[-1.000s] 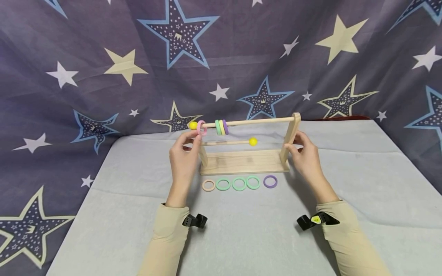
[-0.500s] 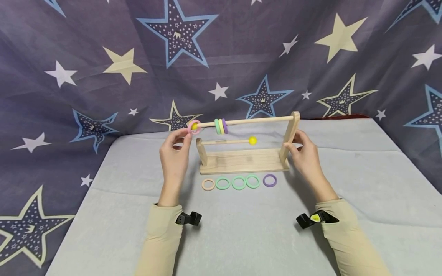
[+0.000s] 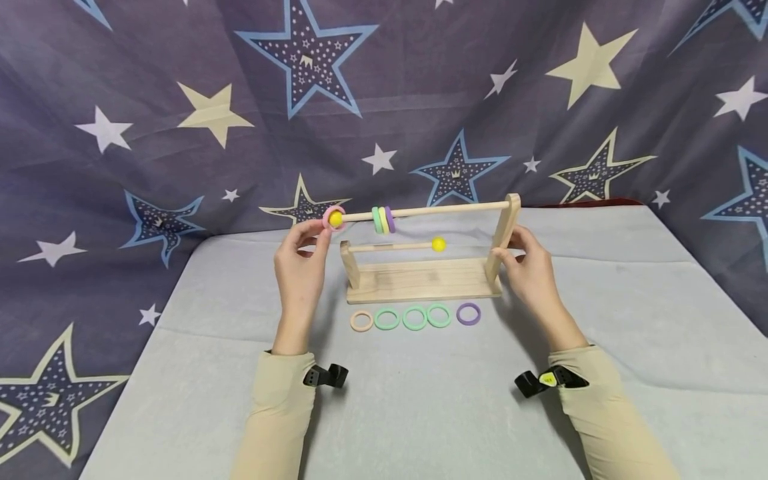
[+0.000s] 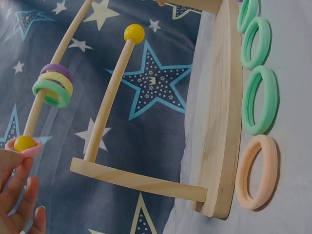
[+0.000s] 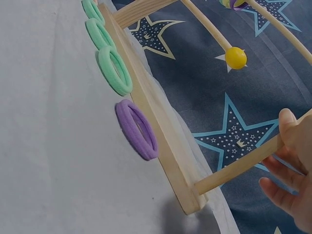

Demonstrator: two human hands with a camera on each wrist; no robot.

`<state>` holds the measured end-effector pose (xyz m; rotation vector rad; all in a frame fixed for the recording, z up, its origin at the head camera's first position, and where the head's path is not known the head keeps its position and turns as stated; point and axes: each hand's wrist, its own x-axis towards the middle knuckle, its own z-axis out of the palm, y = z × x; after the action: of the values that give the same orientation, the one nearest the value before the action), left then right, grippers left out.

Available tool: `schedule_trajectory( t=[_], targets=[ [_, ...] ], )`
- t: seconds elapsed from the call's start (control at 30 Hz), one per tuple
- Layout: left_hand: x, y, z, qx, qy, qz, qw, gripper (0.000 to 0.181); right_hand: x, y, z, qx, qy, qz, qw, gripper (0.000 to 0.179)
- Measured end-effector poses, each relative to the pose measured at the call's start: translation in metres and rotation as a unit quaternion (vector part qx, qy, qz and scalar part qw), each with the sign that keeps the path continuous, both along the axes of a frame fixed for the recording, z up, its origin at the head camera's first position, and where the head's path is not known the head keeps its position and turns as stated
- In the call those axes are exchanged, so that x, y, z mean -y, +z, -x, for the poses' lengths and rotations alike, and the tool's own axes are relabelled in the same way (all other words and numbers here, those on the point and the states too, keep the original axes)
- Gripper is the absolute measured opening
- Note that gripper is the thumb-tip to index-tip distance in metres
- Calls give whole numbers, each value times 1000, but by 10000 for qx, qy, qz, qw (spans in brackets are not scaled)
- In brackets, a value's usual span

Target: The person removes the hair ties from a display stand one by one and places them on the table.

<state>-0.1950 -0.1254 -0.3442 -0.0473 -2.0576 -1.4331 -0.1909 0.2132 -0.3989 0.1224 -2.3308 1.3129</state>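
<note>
My left hand [image 3: 301, 270] pinches a pink ring [image 4: 35, 148] between thumb and fingers at the left end of the upper rod. The ring surrounds the yellow ball [image 3: 336, 219] that caps this rod. Further along the same rod hang a green ring [image 3: 377, 221], a yellow ring [image 3: 384, 220] and a purple ring [image 3: 391, 220], side by side. My right hand [image 3: 533, 283] holds the taller right upright [image 3: 505, 230] of the wooden stand [image 3: 423, 283], thumb in front. From the short left upright [image 4: 139, 181] runs a bare lower rod [image 3: 393, 247], ending in another yellow ball [image 3: 439, 245].
In front of the stand, a row of rings lies flat on the grey-white cloth [image 3: 420, 400]: a peach ring [image 3: 353, 323], several green rings [image 5: 113, 73] and a purple ring [image 5: 136, 129]. Behind the table hangs a dark star-patterned curtain [image 3: 240, 173].
My left hand has moved left, drawing the pink ring along the upper rod from inside the end ball to around it. The right hand keeps its hold on the upright.
</note>
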Motion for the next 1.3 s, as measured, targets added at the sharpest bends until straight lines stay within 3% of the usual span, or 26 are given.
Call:
schedule_trajectory(
  t=[0.33,0.63,1.3],
  targets=[
    [5,0,0,7,32,46,10000,17,0,0,0,14,6,7,10000,41],
    [8,-4,-9,61,193,260,9995,15,-1,-1,0,-4,16,19,10000,41],
    [-5,-7,-28,-46,-200,718,9972,12,-2,-1,0,25,46,-42,10000,42]
  ],
)
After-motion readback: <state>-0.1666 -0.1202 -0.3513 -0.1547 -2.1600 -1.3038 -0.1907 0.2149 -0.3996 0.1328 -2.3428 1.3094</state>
